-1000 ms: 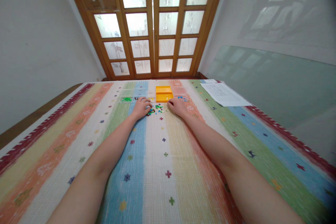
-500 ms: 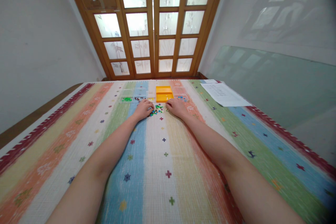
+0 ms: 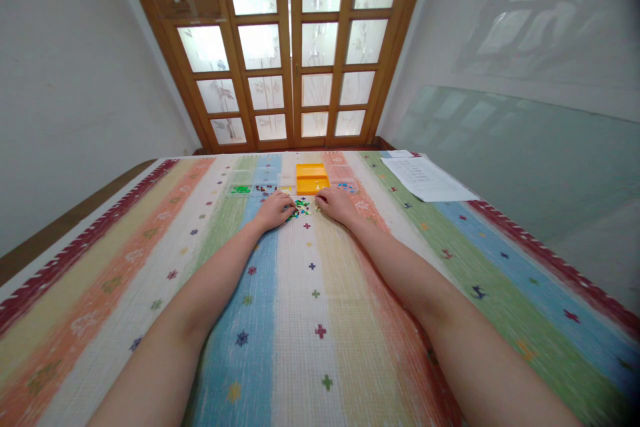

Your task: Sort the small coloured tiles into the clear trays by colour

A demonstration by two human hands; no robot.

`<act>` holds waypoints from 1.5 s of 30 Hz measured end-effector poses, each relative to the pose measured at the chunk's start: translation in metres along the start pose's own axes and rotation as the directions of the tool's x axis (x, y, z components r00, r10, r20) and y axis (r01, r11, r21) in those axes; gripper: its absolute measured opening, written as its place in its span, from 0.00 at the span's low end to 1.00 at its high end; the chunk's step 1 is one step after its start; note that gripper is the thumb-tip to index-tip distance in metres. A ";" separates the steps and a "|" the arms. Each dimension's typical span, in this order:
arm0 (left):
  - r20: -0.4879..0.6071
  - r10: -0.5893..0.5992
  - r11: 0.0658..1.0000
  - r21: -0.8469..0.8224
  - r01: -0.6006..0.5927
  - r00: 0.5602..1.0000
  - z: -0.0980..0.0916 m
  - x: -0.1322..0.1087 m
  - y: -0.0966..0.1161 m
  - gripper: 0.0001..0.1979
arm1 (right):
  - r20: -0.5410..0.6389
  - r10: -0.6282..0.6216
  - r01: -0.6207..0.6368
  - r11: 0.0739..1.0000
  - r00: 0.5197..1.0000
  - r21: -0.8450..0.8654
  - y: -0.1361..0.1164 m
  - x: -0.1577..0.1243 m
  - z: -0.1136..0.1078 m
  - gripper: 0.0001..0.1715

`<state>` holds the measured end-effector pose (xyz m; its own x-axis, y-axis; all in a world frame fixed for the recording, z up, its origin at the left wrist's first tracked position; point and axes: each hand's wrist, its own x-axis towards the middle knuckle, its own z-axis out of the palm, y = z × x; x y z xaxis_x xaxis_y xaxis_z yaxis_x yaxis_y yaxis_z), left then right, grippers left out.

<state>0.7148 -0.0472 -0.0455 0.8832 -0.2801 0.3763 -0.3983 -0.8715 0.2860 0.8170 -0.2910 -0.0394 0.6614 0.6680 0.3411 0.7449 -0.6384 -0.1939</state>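
Observation:
A small pile of mixed green, blue, yellow and dark pieces (image 3: 303, 207) lies on the striped tablecloth between my two hands. My left hand (image 3: 276, 210) rests at the pile's left edge, fingers bent together and tips touching the pieces. On the other side, my right hand (image 3: 336, 205) has its fingers curled in close to the pile. Whatever either hand pinches is too small to make out. Just beyond stands an open orange-yellow box (image 3: 313, 171), with a few small pale pieces in its near part.
Left of the box, clear trays hold green pieces (image 3: 241, 190), dark reddish pieces (image 3: 266, 189) and yellow pieces (image 3: 287, 189). Blue pieces (image 3: 346, 187) lie in a clear tray to its right. Printed paper (image 3: 427, 179) lies at the far right, near a glass panel (image 3: 500, 160) by the wall.
My left hand has shifted slightly right, its fingertips further into the pile. My right hand looks nearly still.

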 end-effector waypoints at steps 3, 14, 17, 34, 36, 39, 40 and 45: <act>-0.008 0.005 1.000 -0.010 -0.005 1.000 0.001 0.000 0.001 0.11 | -0.005 -0.003 0.003 1.000 1.000 0.006 0.000 0.000 0.000 0.19; -0.011 -0.018 1.000 0.004 0.018 1.000 0.005 0.000 -0.007 0.11 | -0.012 0.001 -0.001 1.000 1.000 0.029 0.002 0.000 0.002 0.19; -0.008 -0.017 1.000 0.005 0.017 1.000 0.006 0.000 -0.007 0.12 | -0.003 0.010 -0.010 1.000 1.000 0.027 0.002 0.001 0.003 0.18; 0.002 0.019 1.000 0.001 -0.019 1.000 0.009 0.001 -0.005 0.16 | 0.014 0.022 -0.023 0.999 1.000 0.042 0.002 0.001 0.002 0.18; 0.002 0.005 1.000 -0.004 -0.005 1.000 0.009 0.002 -0.006 0.16 | 0.011 0.022 -0.023 0.999 1.000 0.040 0.001 0.001 0.002 0.18; -0.006 -0.011 1.000 0.000 0.011 1.000 0.010 0.002 -0.008 0.17 | -0.002 0.006 -0.006 0.999 1.000 0.039 0.002 0.001 0.003 0.18; -0.010 -0.009 1.000 0.003 0.009 1.000 0.010 0.002 -0.009 0.17 | -0.006 0.000 0.000 0.999 1.000 0.040 0.002 0.001 0.004 0.18; -0.034 -0.006 1.000 0.026 0.007 0.999 0.011 0.000 -0.011 0.16 | -0.015 -0.011 0.011 0.999 1.000 0.033 0.004 0.002 0.005 0.17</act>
<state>0.7218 -0.0421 -0.0582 0.8768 -0.2610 0.4039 -0.3856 -0.8835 0.2660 0.8220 -0.2907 -0.0447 0.6518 0.6689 0.3573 0.7548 -0.6181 -0.2198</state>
